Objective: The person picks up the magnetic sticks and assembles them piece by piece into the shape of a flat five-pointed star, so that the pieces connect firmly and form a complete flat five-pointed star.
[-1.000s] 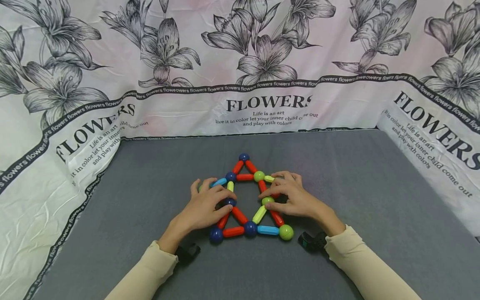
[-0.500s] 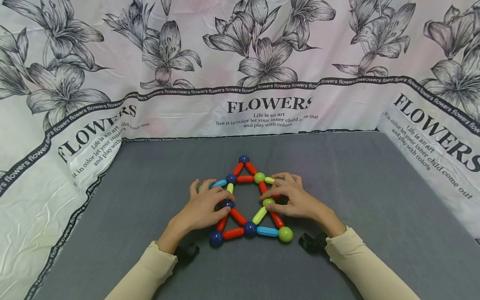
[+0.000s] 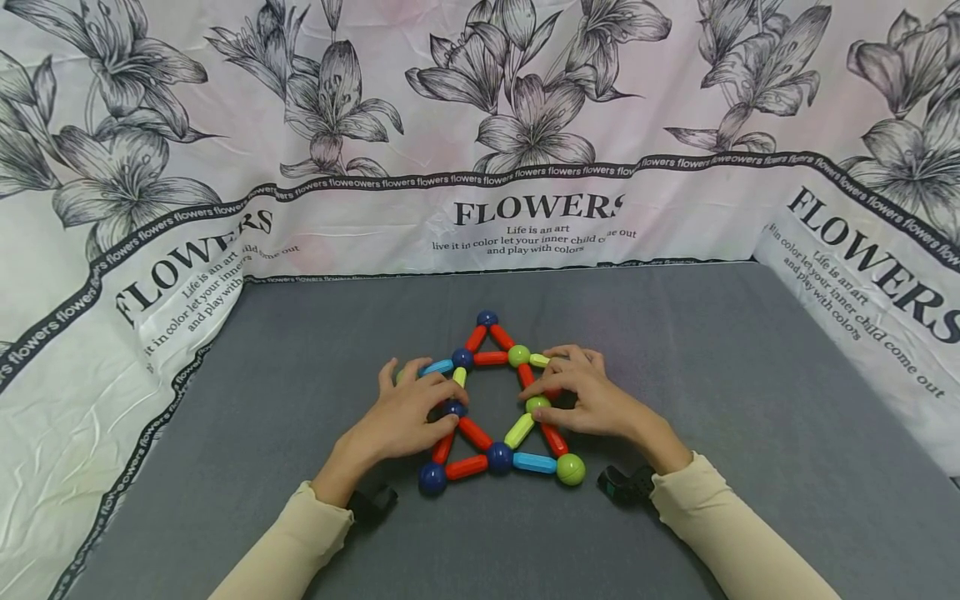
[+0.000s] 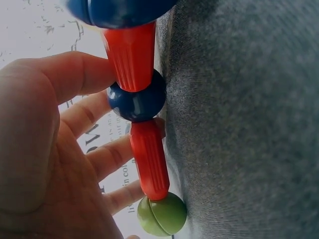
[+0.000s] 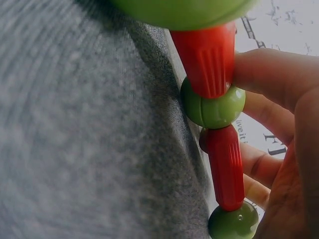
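A flat figure of magnetic balls and sticks lies on the grey tabletop, with triangles round an open middle. My left hand pinches the blue ball at the figure's left between thumb and forefinger; its other fingers spread over the left-hand corner. Opposite, my right hand has thumb and forefinger about a green ball, which it pinches. In the left wrist view, red sticks join that blue ball at both ends. The right wrist view has red sticks on the green ball. Fingers partly cover both side corners.
The figure's far tip is a blue ball; its near corners are a blue ball and a green ball. Grey cloth surrounds it. A curtain printed with flowers hangs along the back and sides.
My left hand has shifted slightly left, and the blue ball in its pinch has moved left with it. My right hand stays almost still.
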`<act>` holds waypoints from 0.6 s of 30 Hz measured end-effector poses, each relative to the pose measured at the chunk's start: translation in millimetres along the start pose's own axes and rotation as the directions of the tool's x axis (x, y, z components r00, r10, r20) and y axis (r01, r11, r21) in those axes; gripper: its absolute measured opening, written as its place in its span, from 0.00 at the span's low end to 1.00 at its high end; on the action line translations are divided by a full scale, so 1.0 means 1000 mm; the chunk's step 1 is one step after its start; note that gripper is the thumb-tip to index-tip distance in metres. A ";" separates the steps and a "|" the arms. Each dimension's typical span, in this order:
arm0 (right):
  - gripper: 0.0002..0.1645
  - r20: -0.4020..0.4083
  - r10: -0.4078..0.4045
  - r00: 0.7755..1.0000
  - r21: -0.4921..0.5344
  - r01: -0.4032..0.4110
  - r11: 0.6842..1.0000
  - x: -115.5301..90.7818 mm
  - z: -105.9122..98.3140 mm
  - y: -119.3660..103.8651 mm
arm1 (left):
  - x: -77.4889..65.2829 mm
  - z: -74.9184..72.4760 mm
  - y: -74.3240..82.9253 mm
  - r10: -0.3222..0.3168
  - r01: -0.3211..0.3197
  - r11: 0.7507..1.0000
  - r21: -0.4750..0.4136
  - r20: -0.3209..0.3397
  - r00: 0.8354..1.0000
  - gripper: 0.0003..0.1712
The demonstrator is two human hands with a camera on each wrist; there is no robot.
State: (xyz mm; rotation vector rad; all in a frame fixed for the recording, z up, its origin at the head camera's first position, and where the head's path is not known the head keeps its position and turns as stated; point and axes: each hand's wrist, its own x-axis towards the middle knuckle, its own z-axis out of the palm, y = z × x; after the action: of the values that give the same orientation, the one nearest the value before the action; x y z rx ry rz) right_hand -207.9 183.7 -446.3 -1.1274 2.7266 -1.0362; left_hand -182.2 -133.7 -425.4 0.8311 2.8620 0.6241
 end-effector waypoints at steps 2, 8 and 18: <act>0.13 0.001 0.000 1.000 0.001 0.000 1.000 0.000 0.000 0.000 | 0.000 -0.001 0.000 -0.003 0.003 1.000 0.001 0.006 1.000 0.12; 0.13 0.003 0.000 1.000 0.005 0.000 1.000 0.000 -0.001 -0.001 | 0.000 -0.002 0.002 -0.001 0.001 1.000 0.001 0.009 1.000 0.11; 0.13 0.012 0.003 1.000 0.011 -0.003 1.000 0.000 -0.001 -0.001 | -0.001 -0.003 0.001 0.010 -0.009 1.000 -0.006 0.017 1.000 0.12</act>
State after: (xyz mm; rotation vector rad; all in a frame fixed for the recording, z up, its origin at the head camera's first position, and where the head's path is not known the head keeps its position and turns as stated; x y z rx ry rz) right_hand -207.5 183.5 -445.0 -1.1239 2.7097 -1.0394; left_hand -181.6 -134.6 -422.0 0.8455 2.8414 0.6229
